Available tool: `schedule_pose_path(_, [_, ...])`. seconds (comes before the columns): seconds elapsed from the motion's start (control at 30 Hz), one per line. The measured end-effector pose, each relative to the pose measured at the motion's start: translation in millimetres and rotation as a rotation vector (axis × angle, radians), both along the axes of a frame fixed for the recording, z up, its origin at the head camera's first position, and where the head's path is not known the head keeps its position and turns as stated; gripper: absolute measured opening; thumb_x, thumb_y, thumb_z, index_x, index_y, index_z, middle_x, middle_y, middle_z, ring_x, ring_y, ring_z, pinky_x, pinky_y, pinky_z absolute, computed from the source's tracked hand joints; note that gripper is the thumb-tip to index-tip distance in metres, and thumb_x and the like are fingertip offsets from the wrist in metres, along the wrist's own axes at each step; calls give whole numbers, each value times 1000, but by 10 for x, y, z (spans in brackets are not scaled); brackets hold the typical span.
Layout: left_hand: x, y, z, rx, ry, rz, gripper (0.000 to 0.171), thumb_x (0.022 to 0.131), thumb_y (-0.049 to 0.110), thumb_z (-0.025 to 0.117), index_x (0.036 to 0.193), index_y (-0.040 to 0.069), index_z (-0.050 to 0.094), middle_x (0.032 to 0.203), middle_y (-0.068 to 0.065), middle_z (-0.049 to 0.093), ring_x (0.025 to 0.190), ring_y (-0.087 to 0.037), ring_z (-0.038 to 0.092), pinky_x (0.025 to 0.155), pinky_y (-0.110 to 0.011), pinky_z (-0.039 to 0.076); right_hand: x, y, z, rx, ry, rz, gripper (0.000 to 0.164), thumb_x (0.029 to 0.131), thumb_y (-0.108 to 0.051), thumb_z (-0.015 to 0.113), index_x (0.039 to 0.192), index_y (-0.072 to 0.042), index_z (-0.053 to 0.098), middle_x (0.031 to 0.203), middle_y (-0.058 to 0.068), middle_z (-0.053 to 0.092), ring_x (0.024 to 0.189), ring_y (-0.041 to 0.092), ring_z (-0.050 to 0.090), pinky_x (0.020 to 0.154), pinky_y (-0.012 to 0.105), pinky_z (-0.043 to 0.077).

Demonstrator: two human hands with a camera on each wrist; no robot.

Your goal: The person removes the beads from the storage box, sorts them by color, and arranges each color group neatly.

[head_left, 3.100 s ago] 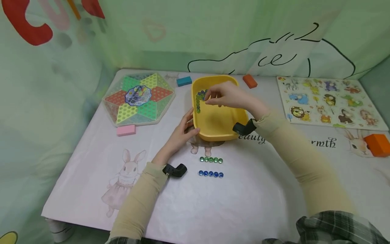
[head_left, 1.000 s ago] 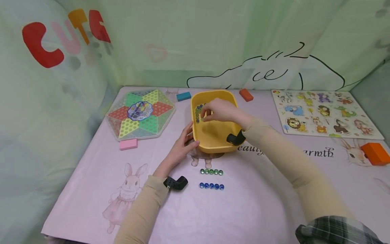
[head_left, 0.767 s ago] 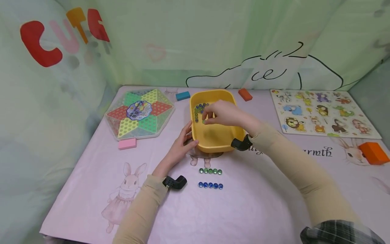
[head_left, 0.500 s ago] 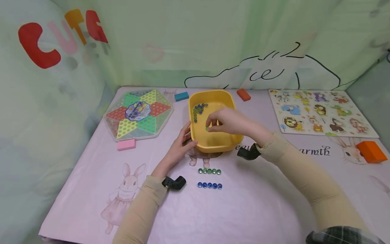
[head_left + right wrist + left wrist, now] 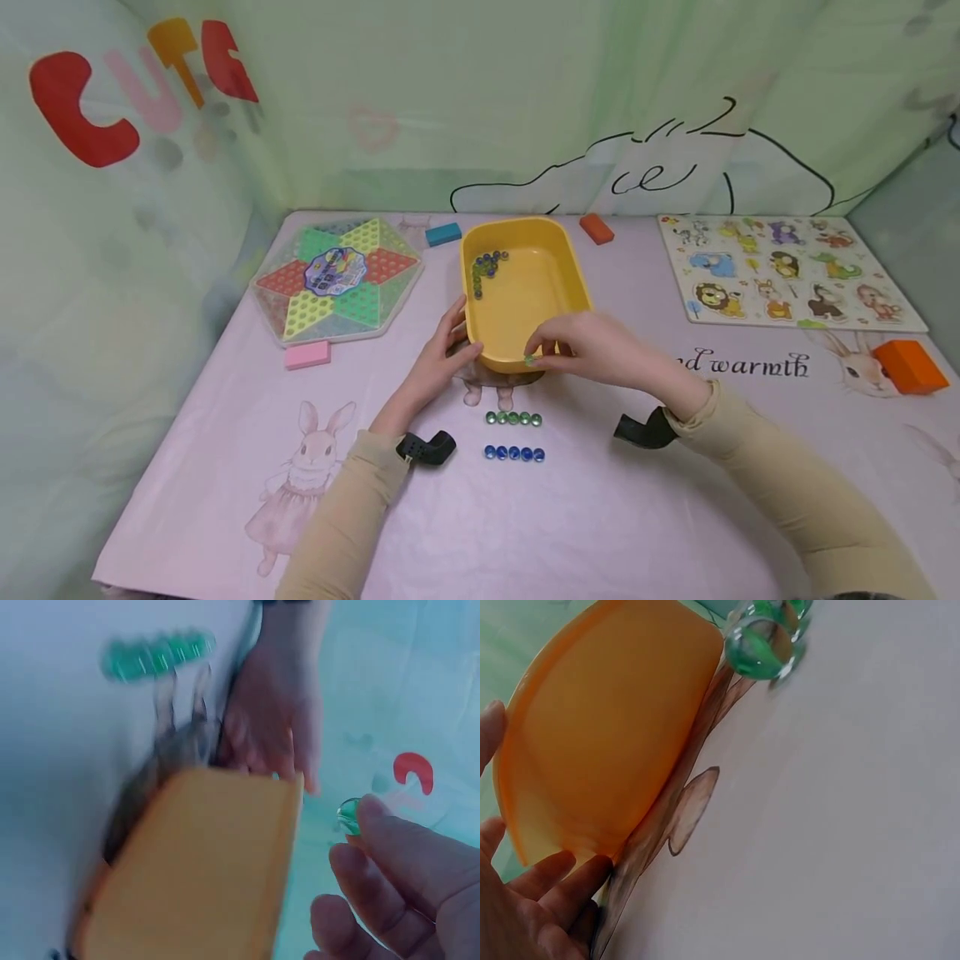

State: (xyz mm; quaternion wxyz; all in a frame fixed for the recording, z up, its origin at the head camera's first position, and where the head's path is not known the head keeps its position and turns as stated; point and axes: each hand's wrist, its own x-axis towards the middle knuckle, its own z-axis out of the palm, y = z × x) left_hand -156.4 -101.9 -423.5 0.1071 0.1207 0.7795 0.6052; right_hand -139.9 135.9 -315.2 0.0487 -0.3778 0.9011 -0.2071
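Pinches a green marble point(image 5: 347, 816) in the right hand point(image 5: 600, 347), with thumb and fingertips together on the glass. Has this marble at the near rim of the yellow box point(image 5: 547, 296); cannot tell contact with the rim from clearance. Grips the near left corner of the box with the left hand point(image 5: 432, 362), thumb at the near wall, fingers along the left wall. Contains, at the far left corner of the box, a cluster of blue and green marbles point(image 5: 486, 265).

Shows, between the box and the near edge of the table point(image 5: 600, 525), a row of five green marbles point(image 5: 513, 418) and, closer to that edge, a row of five blue marbles point(image 5: 514, 453).

Carries, at the far left corner of the table, a hexagonal star board point(image 5: 337, 279), with a pink block point(image 5: 307, 355) at its near side. Carries, along the far edge, a blue block point(image 5: 443, 234) left of the box, a red-orange block point(image 5: 597, 228) right of it and, farther right, an animal puzzle board point(image 5: 787, 271). Has an orange block point(image 5: 910, 367) just beside the puzzle's near right corner.

Is covered with a pale cloth point(image 5: 420, 517) bearing rabbit prints point(image 5: 306, 467). Is bounded, at the far and left edges, by green curtains point(image 5: 487, 75) with large coloured letters point(image 5: 174, 42) and a black line drawing.
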Motion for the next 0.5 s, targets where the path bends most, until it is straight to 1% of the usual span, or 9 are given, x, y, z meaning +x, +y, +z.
schedule_pose_path(0.07, [-2, 2, 14, -2, -12, -2, 70, 92, 32, 56, 145, 43, 12, 151, -1, 25, 134, -22, 34, 110, -42, 27, 71, 32, -52, -22, 9, 23, 13, 79, -19, 73, 90, -15, 68, 77, -9, 61, 62, 4, 47, 58, 20, 43])
schedule_pose_path(0.17, [9, 3, 64, -6, -35, -8, 71, 92, 29, 56, 147, 40, 11, 152, -2, 23, 135, -22, 33, 111, -42, 26, 169, 82, -130, -50, -6, 54, 11, 80, -19, 72, 90, -16, 68, 78, -10, 61, 61, 1, 45, 56, 18, 43])
schedule_pose_path(0.23, [47, 5, 150, -14, -42, -16, 72, 93, 26, 55, 148, 35, 9, 153, -5, 21, 136, -25, 31, 111, -43, 25, 222, 115, -183, -57, -33, 67, 11, 81, -19, 71, 91, -17, 67, 78, -11, 60, 61, 0, 45, 56, 17, 43])
schedule_pose_path(0.4, [146, 18, 348, -28, -45, -27, 71, 94, 23, 53, 150, 26, 8, 153, -10, 20, 136, -28, 30, 111, -43, 25, 299, 184, -329, -31, -111, 51, 9, 82, -19, 69, 91, -20, 66, 75, -14, 56, 63, 0, 45, 57, 18, 43])
schedule_pose_path(0.5, [156, 22, 367, -23, -45, -26, 71, 94, 23, 52, 150, 25, 8, 153, -10, 20, 136, -28, 30, 111, -44, 24, 313, 216, -417, -6, -132, 38, 8, 82, -21, 70, 89, -21, 67, 74, -14, 54, 63, 0, 44, 58, 18, 41])
